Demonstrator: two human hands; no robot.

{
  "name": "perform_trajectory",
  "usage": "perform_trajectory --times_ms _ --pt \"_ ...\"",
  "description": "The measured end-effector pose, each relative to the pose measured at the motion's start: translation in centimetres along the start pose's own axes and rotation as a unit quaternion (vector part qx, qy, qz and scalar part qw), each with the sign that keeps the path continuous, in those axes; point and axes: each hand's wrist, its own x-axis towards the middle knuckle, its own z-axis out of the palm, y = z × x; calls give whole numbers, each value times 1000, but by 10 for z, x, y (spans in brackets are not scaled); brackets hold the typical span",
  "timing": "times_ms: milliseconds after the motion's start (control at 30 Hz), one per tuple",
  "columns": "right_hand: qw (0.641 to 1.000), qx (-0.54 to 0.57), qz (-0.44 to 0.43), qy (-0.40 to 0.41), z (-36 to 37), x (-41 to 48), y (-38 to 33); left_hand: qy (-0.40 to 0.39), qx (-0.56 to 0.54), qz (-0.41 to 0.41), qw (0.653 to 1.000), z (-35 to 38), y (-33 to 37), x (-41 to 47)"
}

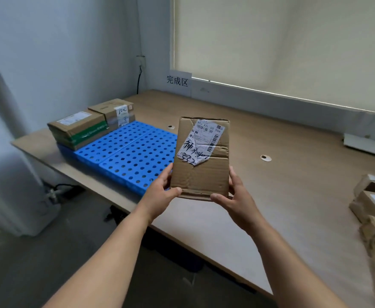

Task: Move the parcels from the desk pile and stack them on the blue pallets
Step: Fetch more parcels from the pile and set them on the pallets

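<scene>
Brown cardboard parcel (201, 172) with white black-scrawled label (201, 141); blue hole-dotted pallets (128, 152); tan desk (282, 174).

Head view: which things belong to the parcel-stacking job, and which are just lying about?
Job: held parcel, gripped by left hand and right hand; blue pallets; placed parcels on them; desk pile at right.
Lying about: wall sign; wall cable; flat white object; desk grommet.

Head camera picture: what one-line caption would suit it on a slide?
Left hand and right hand hold a worn parcel over the desk, near blue pallets already carrying a few boxes.
</scene>
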Motion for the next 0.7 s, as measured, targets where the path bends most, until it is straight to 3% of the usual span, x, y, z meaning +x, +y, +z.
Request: perform_trajectory --times_ms 367,700 --pt "999 29 -18 -42 95 106 -2 61 29 -23 997 -103 -16 65" --pt "998 22 29 -45 156 224 1 38 85 -61 994 -179 -26 177"
